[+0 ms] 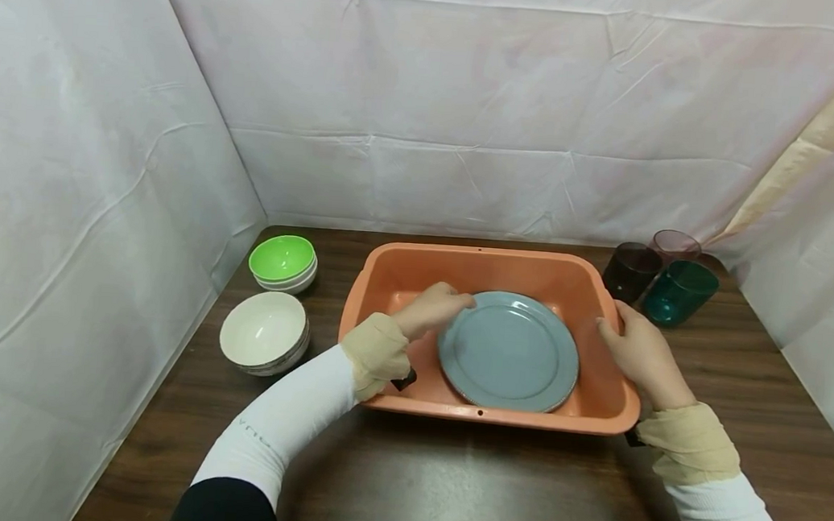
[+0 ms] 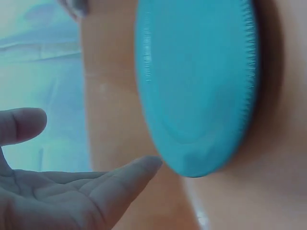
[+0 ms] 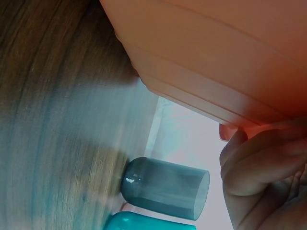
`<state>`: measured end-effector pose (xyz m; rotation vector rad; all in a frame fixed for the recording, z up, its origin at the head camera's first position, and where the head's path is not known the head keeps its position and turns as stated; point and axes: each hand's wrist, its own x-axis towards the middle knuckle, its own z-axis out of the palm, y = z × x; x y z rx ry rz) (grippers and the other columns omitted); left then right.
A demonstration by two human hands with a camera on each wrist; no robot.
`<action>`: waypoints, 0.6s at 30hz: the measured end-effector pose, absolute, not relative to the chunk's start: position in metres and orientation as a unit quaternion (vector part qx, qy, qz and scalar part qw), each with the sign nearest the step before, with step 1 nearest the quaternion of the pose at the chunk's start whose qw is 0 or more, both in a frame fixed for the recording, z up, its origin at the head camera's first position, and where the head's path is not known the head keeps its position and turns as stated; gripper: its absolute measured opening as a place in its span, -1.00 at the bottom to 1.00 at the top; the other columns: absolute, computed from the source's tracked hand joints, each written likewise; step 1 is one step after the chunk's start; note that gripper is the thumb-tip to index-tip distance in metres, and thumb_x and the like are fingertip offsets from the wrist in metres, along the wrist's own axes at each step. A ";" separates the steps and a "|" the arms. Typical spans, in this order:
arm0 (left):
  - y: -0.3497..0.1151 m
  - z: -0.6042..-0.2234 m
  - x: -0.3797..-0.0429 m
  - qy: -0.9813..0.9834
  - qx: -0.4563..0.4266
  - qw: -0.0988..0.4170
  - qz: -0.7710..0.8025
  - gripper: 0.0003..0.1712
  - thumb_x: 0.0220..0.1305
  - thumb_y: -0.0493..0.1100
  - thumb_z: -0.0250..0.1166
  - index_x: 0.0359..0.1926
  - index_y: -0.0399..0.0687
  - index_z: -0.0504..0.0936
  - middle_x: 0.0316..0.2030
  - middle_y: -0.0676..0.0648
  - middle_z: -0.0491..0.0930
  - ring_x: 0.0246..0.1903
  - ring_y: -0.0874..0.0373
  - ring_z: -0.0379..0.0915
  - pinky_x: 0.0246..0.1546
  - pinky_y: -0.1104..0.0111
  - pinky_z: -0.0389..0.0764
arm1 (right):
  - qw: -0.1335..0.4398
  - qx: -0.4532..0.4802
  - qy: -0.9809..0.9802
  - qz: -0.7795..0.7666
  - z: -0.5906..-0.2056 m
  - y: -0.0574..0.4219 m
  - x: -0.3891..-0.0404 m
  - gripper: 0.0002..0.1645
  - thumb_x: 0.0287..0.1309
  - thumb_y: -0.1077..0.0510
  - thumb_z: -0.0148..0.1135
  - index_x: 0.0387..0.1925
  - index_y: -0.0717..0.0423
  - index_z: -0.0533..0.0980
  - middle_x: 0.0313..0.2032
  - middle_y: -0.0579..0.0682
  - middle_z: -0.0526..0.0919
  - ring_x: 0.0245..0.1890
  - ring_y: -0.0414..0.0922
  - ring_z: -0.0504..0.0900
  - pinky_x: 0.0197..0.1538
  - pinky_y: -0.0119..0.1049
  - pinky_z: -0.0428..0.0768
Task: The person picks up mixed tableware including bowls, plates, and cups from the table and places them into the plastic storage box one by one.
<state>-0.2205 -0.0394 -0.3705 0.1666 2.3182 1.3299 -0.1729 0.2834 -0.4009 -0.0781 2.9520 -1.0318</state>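
Tumblers [image 1: 676, 295] number three, at two o'clock; right hand [image 1: 644, 353] grips one orange basin [image 1: 474, 269]; left hand [image 1: 431, 310], fingers extended, touches plate [image 1: 515, 354] at ten o'clock.

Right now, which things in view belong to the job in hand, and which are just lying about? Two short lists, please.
Likely part of the job:
orange tub, rim held by the right hand
blue-gray plate in it, left hand at its edge

Seemingly just lying about:
green bowl
white bowls
dark cup
teal cup
pink cup
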 end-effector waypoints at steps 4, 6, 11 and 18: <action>-0.047 -0.355 -0.217 0.838 0.079 0.222 0.492 -0.38 0.54 0.02 0.13 0.38 -0.36 0.50 0.41 -0.24 0.48 0.43 -0.07 0.39 0.44 0.11 0.44 | 0.008 -0.024 0.944 -0.329 -0.400 0.284 -0.173 -0.31 0.66 0.01 -0.10 0.46 0.52 0.22 0.18 0.55 0.54 0.08 0.38 0.62 0.10 0.33 0.61; -0.053 -0.346 -0.215 0.832 0.089 0.221 0.501 -0.24 0.57 0.03 0.11 0.59 -0.31 0.24 0.63 -0.23 0.13 0.63 -0.15 0.02 0.58 0.00 0.22 | 0.009 -0.023 0.944 -0.330 -0.400 0.284 -0.173 -0.30 0.66 0.00 -0.11 0.47 0.52 0.22 0.19 0.55 0.53 0.09 0.38 0.62 0.10 0.33 0.61; -0.076 -0.325 -0.208 0.827 0.118 0.180 0.519 -0.20 0.61 0.04 0.09 0.67 -0.17 0.08 0.62 -0.15 0.19 0.61 -0.08 0.10 0.57 0.01 0.25 | 0.009 -0.022 0.944 -0.329 -0.400 0.284 -0.172 -0.30 0.66 0.00 -0.11 0.46 0.52 0.22 0.18 0.55 0.53 0.09 0.38 0.62 0.10 0.33 0.61; -0.118 -0.307 -0.199 0.845 0.139 0.085 0.510 -0.20 0.60 0.02 0.15 0.66 -0.19 0.11 0.55 -0.21 0.31 0.54 -0.14 0.23 0.53 -0.01 0.31 | 0.012 -0.018 0.943 -0.331 -0.400 0.283 -0.173 -0.30 0.67 -0.01 -0.11 0.47 0.50 0.22 0.19 0.53 0.54 0.09 0.37 0.61 0.10 0.32 0.61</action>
